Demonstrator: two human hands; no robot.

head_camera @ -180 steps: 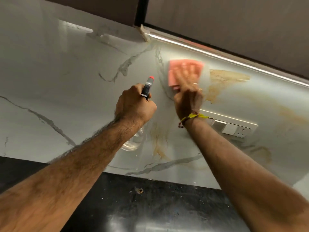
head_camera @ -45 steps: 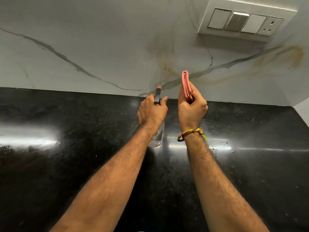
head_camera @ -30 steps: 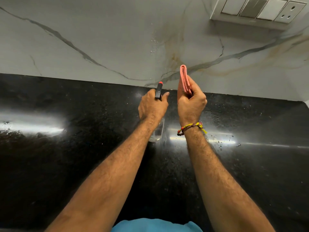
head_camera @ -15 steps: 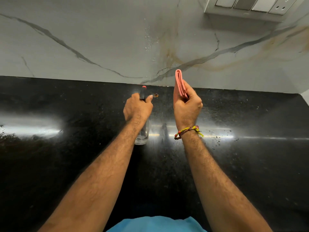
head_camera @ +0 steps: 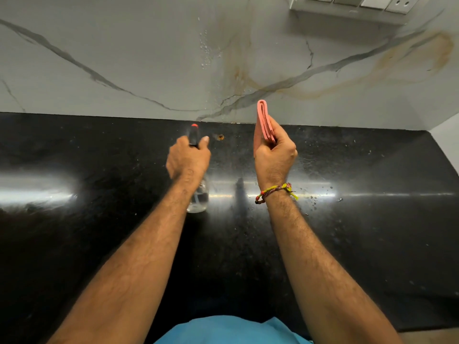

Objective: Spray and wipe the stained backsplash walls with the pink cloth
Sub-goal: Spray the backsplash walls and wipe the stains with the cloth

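On the left, the left hand (head_camera: 187, 158) keeps its grip clenched round the clear plastic spray bottle with the black, red-tipped nozzle (head_camera: 194, 135). In the last half second it has drifted a little lower over the glossy black stone bench (head_camera: 74, 244), and the nozzle that a second ago pointed up against the wall now sits level with the seam where bench meets wall. The bottle's clear base shows below the wrist; whether it touches the bench I cannot tell. Fine droplets (head_camera: 207, 45) cling to the white marble-patterned backsplash wall (head_camera: 124, 45) above the nozzle, just beside the vertical brown stain (head_camera: 236, 70), so spraying of this patch looks finished. To the right, the right hand (head_camera: 273, 155) has barely moved: its grip pinches the folded pink cloth (head_camera: 264, 120) edge-up, clear of the wall, its top edge in front of the wall's foot. Further right a curved brown stain (head_camera: 422, 53) loops below the white switch plate (head_camera: 352, 3), dry as far as I can see. My reading: the wet patch wants wiping next, with the right-hand loop still untreated
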